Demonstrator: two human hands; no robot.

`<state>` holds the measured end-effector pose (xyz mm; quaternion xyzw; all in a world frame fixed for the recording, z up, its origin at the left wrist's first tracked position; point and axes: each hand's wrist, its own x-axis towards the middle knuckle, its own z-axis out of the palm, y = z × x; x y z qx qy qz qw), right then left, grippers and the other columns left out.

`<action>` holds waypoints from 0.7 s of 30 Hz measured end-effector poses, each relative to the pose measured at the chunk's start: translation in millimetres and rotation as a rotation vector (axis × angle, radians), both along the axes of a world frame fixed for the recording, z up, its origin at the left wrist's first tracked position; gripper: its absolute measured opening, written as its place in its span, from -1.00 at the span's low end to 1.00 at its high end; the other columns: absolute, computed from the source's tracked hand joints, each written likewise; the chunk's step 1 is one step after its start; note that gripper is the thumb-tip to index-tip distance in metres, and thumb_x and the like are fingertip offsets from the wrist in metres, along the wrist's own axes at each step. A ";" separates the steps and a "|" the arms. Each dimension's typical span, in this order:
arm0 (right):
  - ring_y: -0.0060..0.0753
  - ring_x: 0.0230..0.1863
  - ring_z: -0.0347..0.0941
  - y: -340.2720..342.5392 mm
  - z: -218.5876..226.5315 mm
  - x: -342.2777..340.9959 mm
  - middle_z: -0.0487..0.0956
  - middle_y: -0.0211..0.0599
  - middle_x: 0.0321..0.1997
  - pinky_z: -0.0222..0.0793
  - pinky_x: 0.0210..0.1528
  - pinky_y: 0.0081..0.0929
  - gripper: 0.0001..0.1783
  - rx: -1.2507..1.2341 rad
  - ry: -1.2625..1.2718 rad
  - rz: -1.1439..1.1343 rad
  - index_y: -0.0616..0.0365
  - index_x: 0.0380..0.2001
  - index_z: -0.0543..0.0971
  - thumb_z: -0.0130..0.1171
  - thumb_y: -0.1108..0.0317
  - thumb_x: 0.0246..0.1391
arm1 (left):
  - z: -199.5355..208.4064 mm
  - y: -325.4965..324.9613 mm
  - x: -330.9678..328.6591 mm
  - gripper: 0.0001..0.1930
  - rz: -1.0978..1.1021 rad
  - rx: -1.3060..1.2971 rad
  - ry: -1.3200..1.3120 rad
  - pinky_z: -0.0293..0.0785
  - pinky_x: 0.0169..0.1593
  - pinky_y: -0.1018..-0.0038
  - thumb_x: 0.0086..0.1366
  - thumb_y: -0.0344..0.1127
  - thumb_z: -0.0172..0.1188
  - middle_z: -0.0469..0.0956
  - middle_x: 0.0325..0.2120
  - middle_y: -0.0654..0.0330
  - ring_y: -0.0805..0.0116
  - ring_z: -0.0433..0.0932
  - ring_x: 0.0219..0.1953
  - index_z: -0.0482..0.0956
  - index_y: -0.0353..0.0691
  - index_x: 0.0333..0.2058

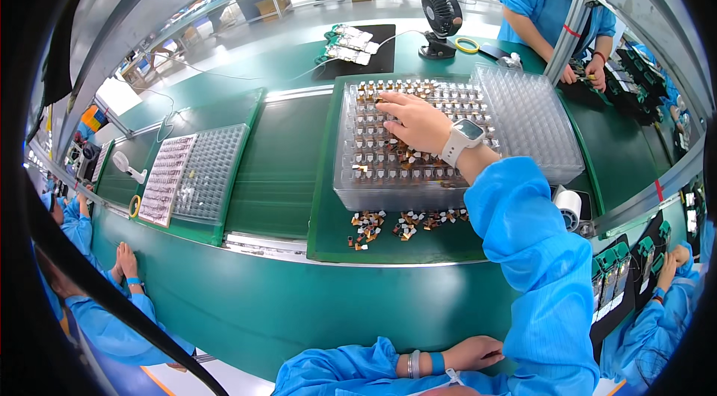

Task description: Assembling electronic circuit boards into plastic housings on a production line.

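My right hand [418,124], with a pale watch on its wrist, reaches over a clear plastic tray [373,193] whose pockets hold rows of small white-and-copper parts. Its fingers are stretched and spread, the tips at the upper left rows; whether they touch a part I cannot tell. Under the palm, loose flex-cable-like parts [409,155] lie heaped on the tray. My left hand [478,353], wearing a bracelet and a blue wristband, rests at the table's near edge by my right sleeve. Its fingers are curled in, with nothing visible in them.
A clear tray stack [526,112] adjoins on the right. Loose small parts [366,228] lie on the green board in front. Further left are a filled tray [166,181] and a clear tray [213,172]. A black fan [442,14] stands behind; metal posts and co-workers flank the bench.
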<state>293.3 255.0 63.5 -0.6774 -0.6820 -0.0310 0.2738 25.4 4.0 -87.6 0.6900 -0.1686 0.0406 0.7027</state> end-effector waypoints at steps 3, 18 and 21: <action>-0.13 0.12 0.33 -2.8 -0.9 2.7 0.42 -0.21 0.13 0.23 0.16 -0.34 -0.68 -0.009 -0.016 0.000 0.23 -0.09 0.51 -0.01 0.31 0.14 | 1.8 1.4 -0.3 -0.82 0.012 0.013 -0.001 0.29 -0.37 0.28 0.25 -0.29 0.06 0.37 -0.59 0.09 0.11 0.37 -0.49 0.38 -0.26 -0.47; 0.10 0.40 -0.17 -85.5 6.0 14.5 -0.03 0.00 0.38 -0.21 0.36 -0.04 -0.01 -0.130 0.148 -0.039 -0.02 0.30 0.10 0.23 -0.22 -0.12 | 13.4 10.9 1.2 -0.85 -0.115 0.075 0.127 0.34 -0.38 0.31 0.25 -0.30 0.08 0.40 -0.56 0.08 0.13 0.40 -0.48 0.46 -0.27 -0.40; 0.08 0.43 -0.25 -75.1 3.8 0.6 -0.06 0.04 0.39 -0.42 0.36 0.10 0.07 -0.220 -0.077 -0.171 -0.04 0.32 0.03 0.13 -0.37 -0.14 | 12.0 9.9 1.1 -0.85 -0.103 0.070 0.114 0.34 -0.37 0.30 0.25 -0.30 0.09 0.40 -0.55 0.07 0.12 0.40 -0.47 0.45 -0.27 -0.40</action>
